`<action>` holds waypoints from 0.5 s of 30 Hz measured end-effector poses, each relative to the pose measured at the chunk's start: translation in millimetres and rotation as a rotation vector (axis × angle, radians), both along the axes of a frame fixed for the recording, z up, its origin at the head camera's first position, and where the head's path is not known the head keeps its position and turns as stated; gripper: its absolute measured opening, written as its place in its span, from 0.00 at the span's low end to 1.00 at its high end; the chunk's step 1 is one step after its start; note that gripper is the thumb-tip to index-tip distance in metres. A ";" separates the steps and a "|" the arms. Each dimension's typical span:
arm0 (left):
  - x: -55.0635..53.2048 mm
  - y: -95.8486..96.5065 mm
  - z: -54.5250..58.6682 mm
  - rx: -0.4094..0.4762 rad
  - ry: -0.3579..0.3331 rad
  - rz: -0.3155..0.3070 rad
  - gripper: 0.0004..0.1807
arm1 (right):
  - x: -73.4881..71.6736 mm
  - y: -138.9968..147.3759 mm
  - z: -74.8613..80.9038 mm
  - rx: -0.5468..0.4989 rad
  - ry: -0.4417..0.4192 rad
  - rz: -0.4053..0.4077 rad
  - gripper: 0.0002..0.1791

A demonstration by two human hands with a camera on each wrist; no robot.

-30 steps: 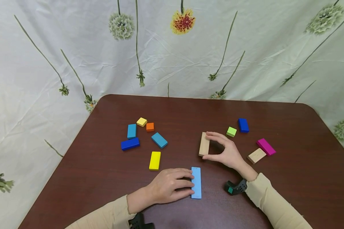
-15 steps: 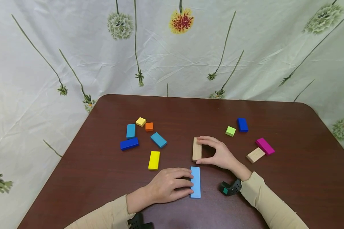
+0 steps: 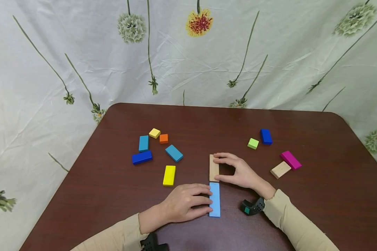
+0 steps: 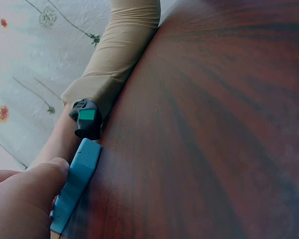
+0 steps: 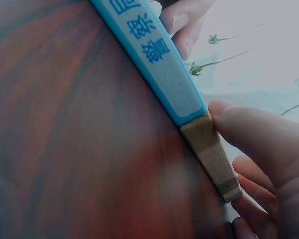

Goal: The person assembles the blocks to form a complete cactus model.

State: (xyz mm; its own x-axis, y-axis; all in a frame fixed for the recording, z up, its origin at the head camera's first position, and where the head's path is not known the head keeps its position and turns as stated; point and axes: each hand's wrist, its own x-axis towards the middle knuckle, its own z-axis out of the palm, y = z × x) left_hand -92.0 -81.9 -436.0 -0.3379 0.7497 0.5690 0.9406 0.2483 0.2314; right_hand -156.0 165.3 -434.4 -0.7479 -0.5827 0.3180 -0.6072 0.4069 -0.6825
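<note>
In the head view, my right hand (image 3: 238, 170) holds a plain wooden block (image 3: 214, 167) near its two ends, thumb at the near corner and fingers at the far one. The block lies lengthwise against the far end of a light blue block (image 3: 215, 200), forming one line. My left hand (image 3: 186, 203) rests its fingertips along the blue block's left edge. In the right wrist view, blue printed characters show on the blue block (image 5: 162, 64), and the wooden block (image 5: 212, 157) meets its end. The left wrist view shows the left thumb touching the blue block (image 4: 77, 179).
Left on the dark table (image 3: 113, 209) lie a yellow block (image 3: 169, 175), two mid-blue blocks (image 3: 174, 153), a dark blue block (image 3: 142, 158), a pale yellow piece (image 3: 155, 133) and an orange cube (image 3: 163, 138). Right are a green cube (image 3: 252, 143), blue (image 3: 266, 136), magenta (image 3: 290, 160) and wooden blocks (image 3: 281, 170).
My right hand has brought the wooden block left and nearer, straightening it and closing the gap to the light blue block. The left hand has stayed in place.
</note>
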 end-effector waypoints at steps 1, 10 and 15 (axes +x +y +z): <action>0.1 0.0 -0.1 0.002 0.000 -0.002 0.09 | 0.8 -0.3 0.1 -0.001 0.000 0.004 0.28; 0.5 0.7 0.7 0.015 -0.007 -0.045 0.08 | 8.3 -0.6 -1.9 -0.013 -0.003 0.017 0.26; 0.7 0.2 0.8 0.002 -0.007 -0.032 0.09 | 11.8 -0.6 -1.9 -0.010 0.023 0.019 0.25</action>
State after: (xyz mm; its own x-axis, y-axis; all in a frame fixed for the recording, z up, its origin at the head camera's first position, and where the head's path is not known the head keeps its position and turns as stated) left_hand -91.3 -81.7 -435.2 -0.3176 0.7590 0.5684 0.9465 0.2177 0.2382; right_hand -144.2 164.7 -436.3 -0.7289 -0.5935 0.3413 -0.6306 0.3879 -0.6722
